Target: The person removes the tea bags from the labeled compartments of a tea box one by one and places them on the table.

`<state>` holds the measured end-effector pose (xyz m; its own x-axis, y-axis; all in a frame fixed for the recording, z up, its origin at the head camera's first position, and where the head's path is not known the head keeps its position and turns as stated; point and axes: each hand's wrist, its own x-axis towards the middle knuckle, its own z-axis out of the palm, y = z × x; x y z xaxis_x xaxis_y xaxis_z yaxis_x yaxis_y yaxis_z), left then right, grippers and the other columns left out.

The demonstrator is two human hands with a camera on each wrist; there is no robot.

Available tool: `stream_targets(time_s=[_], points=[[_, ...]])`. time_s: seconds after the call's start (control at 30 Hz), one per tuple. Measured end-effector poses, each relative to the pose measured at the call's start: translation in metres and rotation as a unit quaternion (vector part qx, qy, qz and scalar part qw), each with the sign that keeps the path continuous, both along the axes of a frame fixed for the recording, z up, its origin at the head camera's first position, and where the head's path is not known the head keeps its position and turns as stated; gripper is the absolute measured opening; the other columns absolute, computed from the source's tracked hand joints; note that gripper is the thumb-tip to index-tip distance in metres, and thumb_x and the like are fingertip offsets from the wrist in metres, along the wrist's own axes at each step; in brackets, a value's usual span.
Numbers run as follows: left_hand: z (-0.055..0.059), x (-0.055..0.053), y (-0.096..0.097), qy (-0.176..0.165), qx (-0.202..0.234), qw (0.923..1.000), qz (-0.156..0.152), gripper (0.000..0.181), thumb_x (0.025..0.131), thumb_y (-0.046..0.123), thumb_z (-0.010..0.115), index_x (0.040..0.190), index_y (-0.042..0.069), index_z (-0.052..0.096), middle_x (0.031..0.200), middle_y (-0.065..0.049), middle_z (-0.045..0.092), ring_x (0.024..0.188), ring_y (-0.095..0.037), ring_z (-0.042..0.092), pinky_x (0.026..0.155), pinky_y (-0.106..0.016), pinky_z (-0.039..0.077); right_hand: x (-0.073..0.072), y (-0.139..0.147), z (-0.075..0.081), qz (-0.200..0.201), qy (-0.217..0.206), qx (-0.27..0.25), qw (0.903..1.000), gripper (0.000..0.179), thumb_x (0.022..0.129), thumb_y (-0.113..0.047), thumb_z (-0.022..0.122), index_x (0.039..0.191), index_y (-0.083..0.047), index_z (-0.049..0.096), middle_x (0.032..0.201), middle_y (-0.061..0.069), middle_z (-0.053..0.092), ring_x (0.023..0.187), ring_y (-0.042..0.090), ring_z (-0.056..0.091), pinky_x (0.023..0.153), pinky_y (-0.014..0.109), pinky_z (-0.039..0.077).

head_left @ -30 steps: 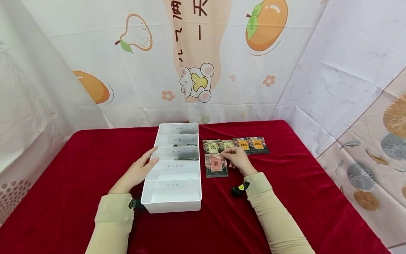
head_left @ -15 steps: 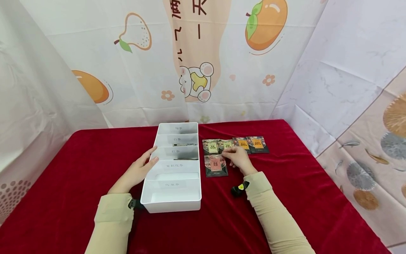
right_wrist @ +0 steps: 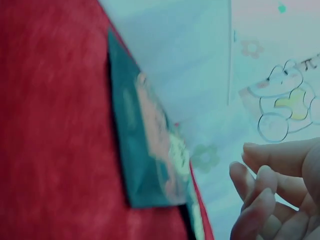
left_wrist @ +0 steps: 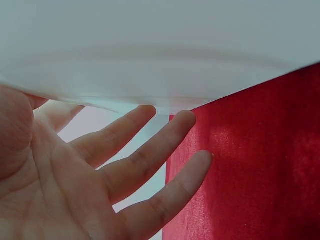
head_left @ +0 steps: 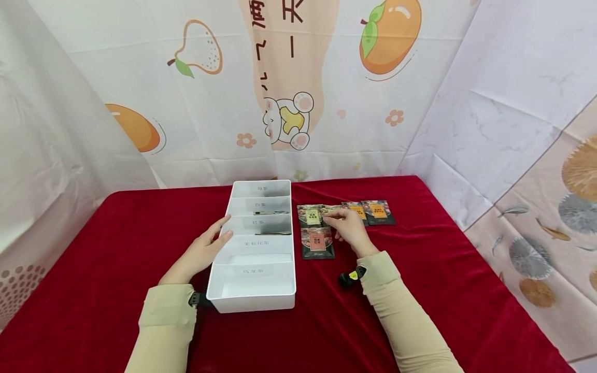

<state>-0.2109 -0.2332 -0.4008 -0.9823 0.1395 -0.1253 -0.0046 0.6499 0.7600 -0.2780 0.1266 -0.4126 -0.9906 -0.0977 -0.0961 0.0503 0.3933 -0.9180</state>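
My left hand (head_left: 203, 252) rests against the left side of a white divided box (head_left: 252, 303), its fingers spread and fairly straight. In the left wrist view, the fingertips (left_wrist: 186, 120) lie along the wall of the white box (left_wrist: 150, 75). My right hand (head_left: 350, 228) hovers by the upper right corner of a red-labelled sachet (head_left: 318, 244), over part of a green-labelled sachet (head_left: 332, 208). Its fingers are loosely bent, with nothing between them in the right wrist view. The red-labelled sachet (right_wrist: 150, 135) lies apart from the right hand (right_wrist: 280, 185) there.
Another green-labelled sachet (head_left: 310, 216) lies behind the red one. Two orange-labelled sachets, a left one (head_left: 355, 207) and a right one (head_left: 378, 212), lie further right. Dark sachets (head_left: 273, 233) stand in the box's rear compartments. Red cloth (head_left: 326, 321) covers the table.
My right hand has lifted slightly, and its fingertips have moved up from the red-labelled sachet's corner. The left hand and the box stay in place.
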Motion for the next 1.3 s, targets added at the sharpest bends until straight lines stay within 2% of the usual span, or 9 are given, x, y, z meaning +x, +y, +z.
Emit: stream_targets(time_s=[0.13,0.37,0.43,0.57,0.7,0.83,0.97,1.1,1.3], points=[[0.0,0.0,0.0,-0.001,0.002,1.0,0.001,0.067,0.105,0.041,0.044,0.16,0.017,0.016,0.152,-0.03,0.036,0.109,-0.036,0.064,0.096,-0.053,0.052,0.005,-0.006,0.008,0.011,0.021,-0.016,0.9996,0.033,0.096,-0.023,0.066,0.122,-0.003,0.069,0.103,0.021,0.068,0.05,0.021,0.055,0.053,0.036,0.05],[-0.001,0.001,-0.001,-0.006,0.006,1.0,0.003,0.067,0.105,0.042,0.045,0.16,0.017,0.016,0.153,-0.029,0.035,0.11,-0.036,0.065,0.097,-0.054,0.051,0.013,-0.017,0.017,0.016,0.037,-0.052,0.9978,0.032,0.096,-0.025,0.066,0.12,-0.005,0.07,0.116,0.014,0.067,0.061,0.043,0.061,0.063,0.052,0.057],[0.0,0.002,-0.001,-0.006,0.005,1.0,0.003,0.067,0.105,0.041,0.045,0.16,0.016,0.016,0.153,-0.029,0.035,0.11,-0.035,0.065,0.097,-0.054,0.051,0.016,-0.02,0.02,0.02,0.048,-0.057,0.997,0.031,0.095,-0.025,0.066,0.119,-0.005,0.071,0.116,0.015,0.067,0.057,0.041,0.06,0.063,0.053,0.057],[0.0,0.002,-0.001,-0.005,0.006,1.0,0.004,0.067,0.105,0.041,0.045,0.16,0.016,0.016,0.151,-0.03,0.037,0.107,-0.034,0.066,0.095,-0.053,0.053,0.021,-0.025,0.025,0.036,0.077,-0.048,0.9952,0.03,0.095,-0.024,0.067,0.117,-0.004,0.072,0.114,0.018,0.069,0.045,0.026,0.048,0.053,0.042,0.053],[-0.001,0.003,0.0,-0.008,0.007,0.9999,0.005,0.068,0.104,0.044,0.044,0.16,0.017,0.016,0.152,-0.03,0.037,0.108,-0.035,0.065,0.096,-0.054,0.052,0.028,-0.032,0.028,0.056,0.087,-0.041,0.9938,0.027,0.095,-0.023,0.067,0.115,-0.005,0.072,0.115,0.016,0.07,0.049,0.021,0.049,0.053,0.037,0.051],[-0.002,0.003,0.0,-0.008,0.003,0.9999,0.005,0.068,0.104,0.045,0.043,0.16,0.017,0.015,0.155,-0.029,0.033,0.117,-0.04,0.06,0.101,-0.058,0.047,0.032,-0.038,0.028,0.077,0.077,-0.062,0.9921,0.025,0.096,-0.021,0.066,0.116,-0.007,0.072,0.088,0.017,0.071,0.051,0.03,0.051,0.052,0.04,0.05],[-0.002,0.003,0.0,-0.005,0.001,1.0,0.005,0.068,0.104,0.045,0.043,0.16,0.017,0.016,0.156,-0.028,0.03,0.126,-0.045,0.052,0.105,-0.062,0.042,0.038,-0.046,0.027,0.103,0.071,-0.07,0.9897,0.027,0.096,-0.021,0.066,0.12,-0.009,0.07,0.057,0.018,0.057,0.047,0.034,0.049,0.049,0.036,0.046],[-0.001,0.002,0.0,-0.001,-0.003,1.0,0.003,0.068,0.104,0.046,0.043,0.16,0.016,0.017,0.158,-0.029,0.027,0.133,-0.049,0.044,0.107,-0.065,0.037,0.043,-0.053,0.026,0.122,0.1,-0.03,0.9871,0.029,0.096,-0.023,0.066,0.121,-0.009,0.07,0.057,0.015,0.056,0.048,0.028,0.053,0.05,0.029,0.046],[0.0,0.001,0.001,0.002,-0.003,1.0,0.003,0.068,0.104,0.045,0.043,0.16,0.016,0.017,0.158,-0.028,0.027,0.129,-0.046,0.049,0.107,-0.063,0.038,0.049,-0.06,0.024,0.159,0.163,0.021,0.9736,0.031,0.097,-0.022,0.065,0.125,-0.008,0.068,0.063,0.019,0.062,0.051,0.037,0.059,0.048,0.028,0.047]])
